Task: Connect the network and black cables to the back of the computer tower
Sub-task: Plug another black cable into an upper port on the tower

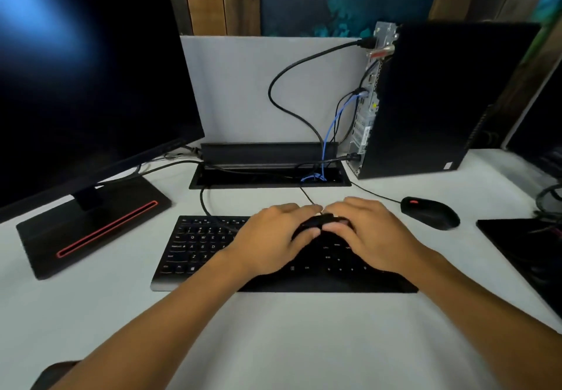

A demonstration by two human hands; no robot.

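1. Both hands meet over the keyboard (194, 249): left hand (273, 237) and right hand (368, 234), fingers curled round a small black connector (322, 220); what kind, can't tell.
2. Its thin black cable (307, 196) runs to 12 o'clock, into the surface cable box (270, 176).
3. Judgement: light, limp cable with a rigid plug. Hold the plug body, not the cord.
4. Computer tower (441, 100) stands at 1 o'clock from the hands, well apart, rear ports facing left.
5. Blue network cable (334, 125) looks already plugged in there.
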